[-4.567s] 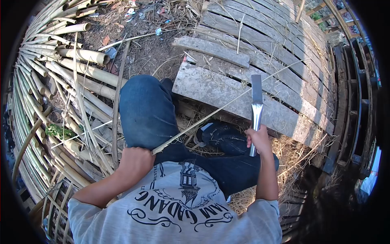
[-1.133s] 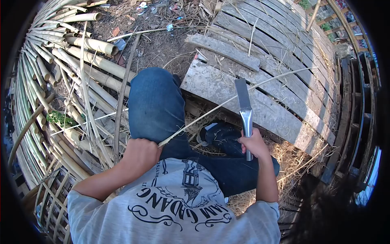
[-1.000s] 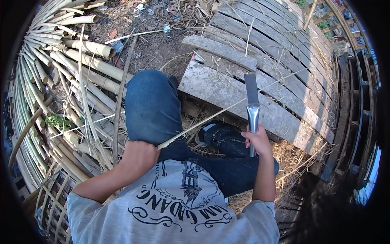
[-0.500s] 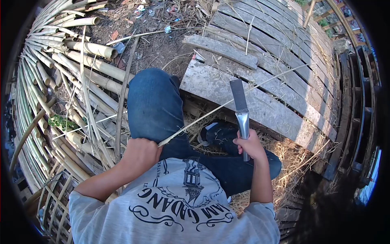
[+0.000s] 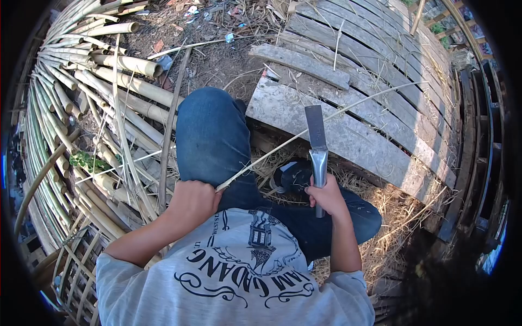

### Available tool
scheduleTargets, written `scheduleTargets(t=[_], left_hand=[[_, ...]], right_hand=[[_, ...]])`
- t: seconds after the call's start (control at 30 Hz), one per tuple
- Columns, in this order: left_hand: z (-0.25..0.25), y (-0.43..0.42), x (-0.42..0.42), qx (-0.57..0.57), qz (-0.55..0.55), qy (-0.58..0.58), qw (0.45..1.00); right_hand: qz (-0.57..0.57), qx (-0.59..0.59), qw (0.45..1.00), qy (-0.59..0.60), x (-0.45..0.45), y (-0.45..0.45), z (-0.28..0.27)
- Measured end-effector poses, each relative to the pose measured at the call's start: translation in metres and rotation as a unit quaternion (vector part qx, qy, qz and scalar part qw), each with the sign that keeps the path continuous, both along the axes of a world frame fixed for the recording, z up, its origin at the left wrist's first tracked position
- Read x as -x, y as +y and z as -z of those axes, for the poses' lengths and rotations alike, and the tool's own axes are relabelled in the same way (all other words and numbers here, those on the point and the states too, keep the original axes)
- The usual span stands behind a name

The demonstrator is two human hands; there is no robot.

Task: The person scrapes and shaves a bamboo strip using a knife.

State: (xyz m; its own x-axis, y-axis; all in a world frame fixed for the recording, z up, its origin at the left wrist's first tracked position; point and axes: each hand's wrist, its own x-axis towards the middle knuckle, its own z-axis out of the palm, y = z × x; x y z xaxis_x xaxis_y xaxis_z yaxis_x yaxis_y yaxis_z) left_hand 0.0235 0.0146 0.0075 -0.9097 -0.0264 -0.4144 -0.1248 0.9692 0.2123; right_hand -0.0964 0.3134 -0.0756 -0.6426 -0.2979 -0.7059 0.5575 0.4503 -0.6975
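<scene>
My left hand (image 5: pixel 194 201) is closed in a fist beside my left knee, gripping the near end of a long thin bamboo strip (image 5: pixel 277 149). The strip runs up and to the right over the wooden slats, bowing slightly. In my right hand (image 5: pixel 327 198) is a knife with a flat, square-ended dark blade (image 5: pixel 315 127) and a shiny tubular metal handle, fingers wrapped around that handle. The blade points away from me and crosses the strip in view; whether they touch I cannot tell.
A low platform of weathered slats (image 5: pixel 331 130) lies ahead, with a loose board (image 5: pixel 302 66) on it. Bamboo poles (image 5: pixel 133 65) are piled at the left. Straw-like shavings (image 5: pixel 394 217) cover the ground at right. A woven bamboo lattice (image 5: pixel 81 266) stands at lower left.
The knife has shifted slightly left relative to the platform, and the strip now bows a little more. My left hand keeps its grip. The whole view has moved slightly.
</scene>
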Motion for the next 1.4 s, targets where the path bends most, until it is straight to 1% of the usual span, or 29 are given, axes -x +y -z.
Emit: scheduleTargets(t=[0.03, 0.07, 0.1, 0.17, 0.2, 0.23, 0.3, 0.37, 0.4, 0.43, 0.47, 0.5, 0.53, 0.57, 0.63, 0.67, 0.7, 0.77, 0.8, 0.9, 1.0, 1.07, 1.1, 1.17, 1.3, 1.33, 1.37, 1.4], left_hand=[[0.001, -0.001, -0.002, 0.002, 0.009, -0.002, 1.0], [0.003, 0.0, -0.003, 0.002, 0.015, -0.006, 1.0], [0.004, 0.002, -0.003, -0.002, 0.013, -0.008, 1.0], [0.003, 0.003, -0.003, -0.008, 0.005, -0.006, 1.0], [0.003, 0.003, -0.004, -0.004, 0.005, -0.007, 1.0], [0.004, 0.003, -0.005, -0.005, 0.003, 0.012, 1.0], [0.004, 0.001, -0.002, -0.009, 0.004, 0.032, 0.999], [0.005, 0.002, -0.003, -0.008, 0.011, 0.005, 1.0], [0.006, 0.005, -0.003, -0.011, 0.005, 0.002, 1.0], [0.005, 0.007, -0.001, -0.01, -0.006, -0.004, 1.0], [0.003, 0.006, 0.0, -0.005, -0.012, -0.009, 1.0], [0.001, 0.003, -0.001, 0.002, -0.007, -0.007, 1.0], [0.002, 0.001, -0.002, 0.007, 0.009, 0.002, 1.0], [0.003, 0.001, -0.002, 0.008, 0.024, 0.011, 1.0], [0.004, 0.0, -0.001, 0.001, 0.026, 0.012, 1.0], [0.005, 0.001, -0.003, -0.002, 0.027, 0.009, 1.0], [0.005, 0.004, -0.005, -0.003, 0.022, 0.005, 1.0], [0.002, 0.005, 0.0, 0.006, -0.006, 0.005, 1.0], [0.001, 0.003, 0.0, 0.012, -0.001, 0.007, 1.0], [0.005, 0.002, -0.001, 0.021, 0.018, 0.007, 1.0], [0.003, 0.005, -0.004, 0.012, 0.026, 0.002, 1.0], [0.002, 0.005, 0.0, 0.003, 0.008, 0.023, 1.0], [0.001, 0.003, 0.002, 0.005, 0.012, 0.026, 1.0], [0.004, 0.004, -0.001, 0.011, 0.019, 0.015, 1.0], [0.002, 0.005, -0.002, 0.016, 0.006, 0.011, 1.0], [0.005, 0.004, -0.003, 0.013, 0.009, 0.021, 1.0], [0.006, 0.002, -0.002, 0.006, 0.012, 0.031, 0.999], [0.006, 0.002, -0.001, 0.006, 0.015, 0.033, 0.999]], right_hand=[[0.009, 0.001, 1.0, -0.016, 0.006, 0.008, -0.003], [0.034, 0.013, 0.999, 0.022, 0.011, 0.016, 0.002], [0.099, 0.017, 0.994, 0.031, 0.014, 0.013, 0.001], [0.102, 0.011, 0.995, 0.01, 0.005, 0.003, 0.004], [-0.003, -0.015, 1.0, 0.019, 0.001, 0.003, 0.004], [-0.026, -0.013, 1.0, 0.002, -0.006, -0.002, 0.0], [-0.005, 0.038, 0.998, -0.053, -0.003, 0.008, 0.005], [0.074, 0.042, 0.996, 0.0, 0.005, 0.013, 0.008], [0.152, 0.086, 0.985, -0.008, 0.002, 0.005, 0.013], [0.15, 0.083, 0.985, -0.029, -0.005, -0.005, 0.009], [0.039, 0.045, 0.998, -0.02, -0.01, -0.006, 0.008], [-0.07, 0.01, 0.997, -0.003, -0.013, -0.006, 0.006], [-0.054, 0.031, 0.997, -0.046, -0.015, -0.005, 0.003], [-0.05, 0.031, 0.997, -0.043, -0.011, -0.002, 0.003], [0.022, 0.043, 0.999, 0.004, -0.002, 0.007, 0.004], [0.124, 0.061, 0.99, 0.002, -0.005, -0.001, 0.008], [0.16, 0.05, 0.986, 0.023, -0.01, -0.012, 0.006], [-0.007, -0.013, 0.999, 0.03, -0.014, -0.014, 0.0], [-0.002, 0.003, 1.0, -0.006, -0.017, -0.014, -0.003], [-0.002, 0.004, 1.0, 0.007, -0.001, 0.008, -0.003], [-0.027, -0.002, 1.0, 0.006, -0.012, -0.004, -0.004], [-0.057, -0.009, 0.998, -0.01, -0.017, -0.008, -0.002], [-0.052, -0.007, 0.999, -0.007, -0.013, -0.007, -0.001], [-0.029, 0.003, 0.999, 0.029, -0.004, -0.001, 0.0], [-0.045, -0.016, 0.998, 0.034, -0.016, -0.024, 0.0], [-0.089, -0.007, 0.991, 0.096, -0.023, -0.02, 0.014], [-0.083, -0.005, 0.992, 0.098, -0.023, -0.012, 0.022], [-0.042, 0.02, 0.997, 0.055, -0.017, -0.009, 0.017]])
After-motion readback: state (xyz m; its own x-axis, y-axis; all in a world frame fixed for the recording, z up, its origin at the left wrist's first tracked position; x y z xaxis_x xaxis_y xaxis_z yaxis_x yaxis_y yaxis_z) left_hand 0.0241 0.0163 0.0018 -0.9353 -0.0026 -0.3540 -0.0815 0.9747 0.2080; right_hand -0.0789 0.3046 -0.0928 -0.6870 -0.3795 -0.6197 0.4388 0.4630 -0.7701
